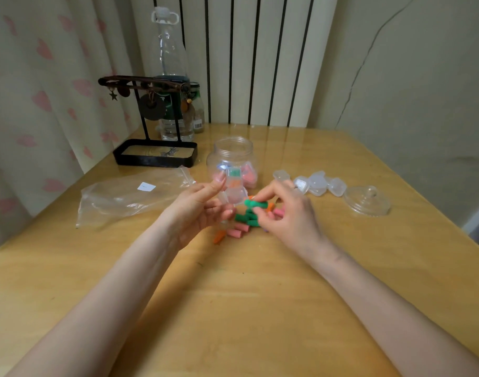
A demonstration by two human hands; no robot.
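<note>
My right hand [288, 213] pinches a green foam earplug [256, 204] between thumb and fingers, just above a loose pile of green, pink and orange earplugs [242, 224] on the table. My left hand [203, 206] holds a small clear plastic case [232, 195], its lid open, between thumb and fingers beside the green earplug. Behind the hands stands an open clear jar [232, 159] with several filled small cases inside.
Several empty clear cases [314, 183] and a glass jar lid [367, 201] lie to the right. A clear zip bag [129, 194] lies at left. A black jewellery stand [154, 153] and a plastic bottle [173, 77] stand at the back. The table [232, 308] meets a wall.
</note>
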